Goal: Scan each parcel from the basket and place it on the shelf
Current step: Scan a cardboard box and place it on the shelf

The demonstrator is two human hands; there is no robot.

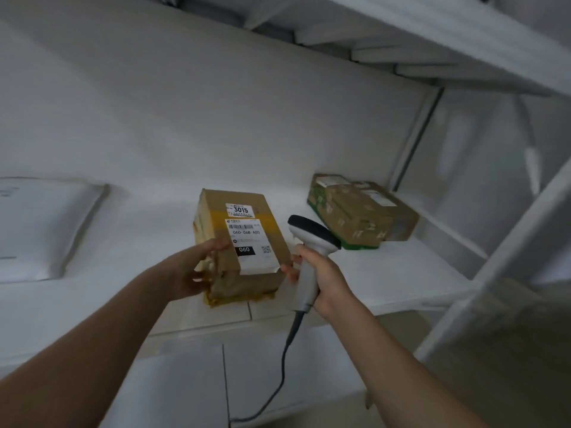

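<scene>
Low in the frame, a dark cable [284, 359] hung from the scanner [312, 242]. The right hand [327, 279] held its smooth pale handle in a closed grip. The left hand [188, 270] had its grip clamped on the parcel [247, 233] at mid-frame, thumb on top; the right fingertips touched its near right corner. This taped cardboard box with white labels rested at the front edge of the white shelf [401, 273], with open board on either side. Farther right lay another cardboard box [361, 217]; at far left, a flat white mailer [43, 227].
</scene>
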